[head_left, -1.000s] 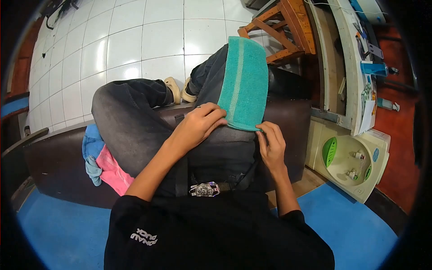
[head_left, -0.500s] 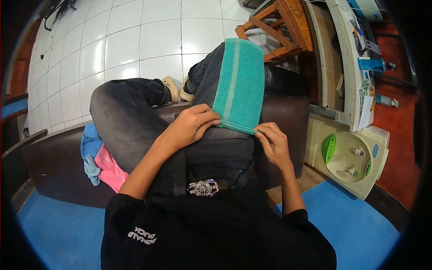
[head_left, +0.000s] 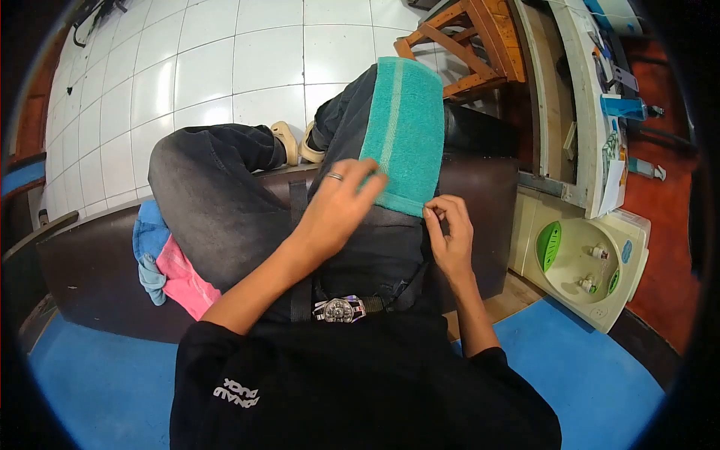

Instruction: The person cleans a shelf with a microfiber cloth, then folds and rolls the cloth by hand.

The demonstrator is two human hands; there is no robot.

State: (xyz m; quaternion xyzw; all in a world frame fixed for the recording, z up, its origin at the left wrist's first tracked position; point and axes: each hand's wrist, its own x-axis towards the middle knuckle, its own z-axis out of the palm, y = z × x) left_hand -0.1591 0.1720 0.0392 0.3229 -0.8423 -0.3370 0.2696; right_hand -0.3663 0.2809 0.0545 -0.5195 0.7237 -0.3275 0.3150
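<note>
A teal hand towel (head_left: 416,124) with a paler woven stripe lies over my right thigh, its near edge towards my waist. At the near right corner of the towel, my right hand (head_left: 452,229) is closed, pinching the edge between thumb and fingers. My left hand (head_left: 337,210), with a ring on one finger, is over the towel's near left corner and hides it. Its fingertips are blurred by motion, but a gap shows between the fingers; no cloth is visible between them.
Beside my left thigh, a blue cloth (head_left: 152,229) and a pink cloth (head_left: 184,277) lie on the dark brown seat (head_left: 90,277). To the right are a cream basin (head_left: 577,259) with green pieces and a cluttered white shelf (head_left: 581,97). A wooden stool (head_left: 487,37) stands ahead.
My left hand has come off the towel's folded near edge and moved slightly forward and right, its fingers separating. The near edge now lies flatter. My right hand still pinches the corner.
</note>
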